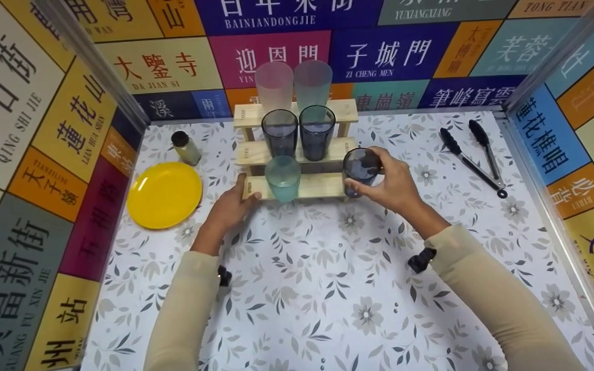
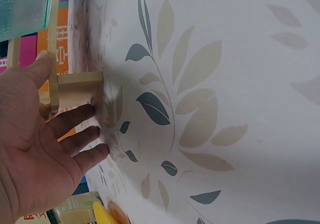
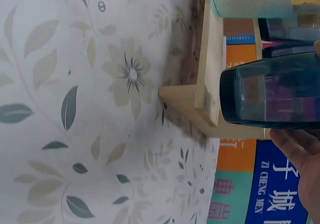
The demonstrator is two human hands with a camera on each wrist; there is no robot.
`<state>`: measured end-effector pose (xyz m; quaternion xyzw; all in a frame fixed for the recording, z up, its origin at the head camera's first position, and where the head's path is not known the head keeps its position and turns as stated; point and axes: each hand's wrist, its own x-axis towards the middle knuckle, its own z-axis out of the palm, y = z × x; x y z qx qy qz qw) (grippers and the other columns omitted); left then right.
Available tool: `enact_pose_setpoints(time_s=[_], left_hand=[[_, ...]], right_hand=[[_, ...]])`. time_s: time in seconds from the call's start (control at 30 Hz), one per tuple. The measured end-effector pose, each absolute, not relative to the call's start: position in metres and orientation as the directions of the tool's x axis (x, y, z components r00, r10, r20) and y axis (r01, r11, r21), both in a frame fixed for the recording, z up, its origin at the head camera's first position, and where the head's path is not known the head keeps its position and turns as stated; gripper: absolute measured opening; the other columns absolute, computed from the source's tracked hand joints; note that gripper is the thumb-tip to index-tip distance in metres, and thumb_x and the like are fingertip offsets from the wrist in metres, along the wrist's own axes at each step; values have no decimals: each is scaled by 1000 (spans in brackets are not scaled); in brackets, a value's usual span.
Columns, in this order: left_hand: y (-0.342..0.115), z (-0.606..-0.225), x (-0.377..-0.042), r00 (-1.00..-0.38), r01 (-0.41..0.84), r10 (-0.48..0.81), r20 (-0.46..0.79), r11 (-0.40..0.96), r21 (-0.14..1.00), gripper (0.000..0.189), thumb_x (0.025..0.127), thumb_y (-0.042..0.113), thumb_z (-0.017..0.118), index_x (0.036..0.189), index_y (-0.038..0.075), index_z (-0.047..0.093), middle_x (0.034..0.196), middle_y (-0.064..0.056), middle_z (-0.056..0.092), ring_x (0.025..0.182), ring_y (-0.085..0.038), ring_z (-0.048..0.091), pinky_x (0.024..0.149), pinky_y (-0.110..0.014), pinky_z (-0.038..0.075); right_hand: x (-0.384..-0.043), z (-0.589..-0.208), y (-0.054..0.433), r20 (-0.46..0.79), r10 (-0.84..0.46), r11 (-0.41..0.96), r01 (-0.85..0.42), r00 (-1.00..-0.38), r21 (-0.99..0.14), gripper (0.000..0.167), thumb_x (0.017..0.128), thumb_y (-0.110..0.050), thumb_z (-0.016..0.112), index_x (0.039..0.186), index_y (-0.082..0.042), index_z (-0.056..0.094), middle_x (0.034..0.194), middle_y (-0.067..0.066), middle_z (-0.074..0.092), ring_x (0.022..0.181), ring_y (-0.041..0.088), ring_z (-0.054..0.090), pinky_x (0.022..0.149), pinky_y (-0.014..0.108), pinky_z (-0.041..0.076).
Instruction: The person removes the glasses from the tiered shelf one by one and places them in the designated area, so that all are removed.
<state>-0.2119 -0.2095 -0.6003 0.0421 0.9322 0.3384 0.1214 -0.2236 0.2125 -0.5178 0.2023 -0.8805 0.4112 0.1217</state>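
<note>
A three-step wooden rack (image 1: pixel 323 186) stands toward the back. My right hand (image 1: pixel 397 183) grips a dark tinted glass (image 1: pixel 362 166) at the right end of its lowest step. In the right wrist view the dark glass (image 3: pixel 272 92) has its base just over that step. My left hand (image 1: pixel 229 206) holds the rack's left end, thumb on the lowest step and other fingers spread along the side. A teal glass (image 1: pixel 283 180) sits left of middle on that step. Two dark glasses (image 1: pixel 280 134) fill the middle step, and two clear frosted glasses (image 1: pixel 275 85) the top one.
A yellow plate (image 1: pixel 165 196) lies left of the rack, with a small dark-capped bottle (image 1: pixel 186 148) behind it. Black-tipped tongs (image 1: pixel 475 161) lie spread at the right. Printed panels wall the table (image 1: pixel 297 288) at the back and sides.
</note>
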Motion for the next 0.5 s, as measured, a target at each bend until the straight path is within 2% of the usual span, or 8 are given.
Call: enact_pose_setpoints(time_s=[0.17,0.23,0.33,0.43,0.5], left_hand=[[-210,-601,-212,-966,-17,154,-206,761,648,87,113,56,54,178,13,15,165,-29,53,146,-48,59,119,-64,46],[-210,-601,-212,-966,-17,154,-207,761,648,88,114,57,53,179,12,14,166,-29,52,147,-49,58,120,-64,45],[-210,-601,-212,-965,-19,156,-212,763,646,88,114,57,52,179,12,13,167,-29,50,148,-49,57,121,-64,44],[-210,-601,-212,-965,-19,155,-211,761,648,88,114,57,53,179,12,14,168,-29,50,148,-49,57,121,-64,44],[-211,-601,-212,-966,-18,155,-207,760,650,87,114,56,53,179,12,14,167,-29,51,148,-49,57,121,-64,45]], right_hand=[[-227,-517,232,349,-231,602,-415,-908,-682,84,82,-34,101,147,1,62,121,22,80,104,40,81,89,54,66],[-229,-517,239,346,-224,613,-408,-911,-677,83,82,-34,101,147,0,62,120,22,80,103,40,80,87,50,65],[-234,-519,249,346,-202,619,-394,-916,-679,81,82,-34,101,146,-2,63,121,20,80,104,38,80,86,30,62],[-238,-522,258,334,-174,612,-367,-926,-701,80,83,-35,101,147,-4,64,124,19,79,109,37,79,85,12,53],[-242,-525,263,315,-151,606,-339,-937,-719,81,84,-37,100,149,-7,63,127,18,78,114,35,78,87,9,52]])
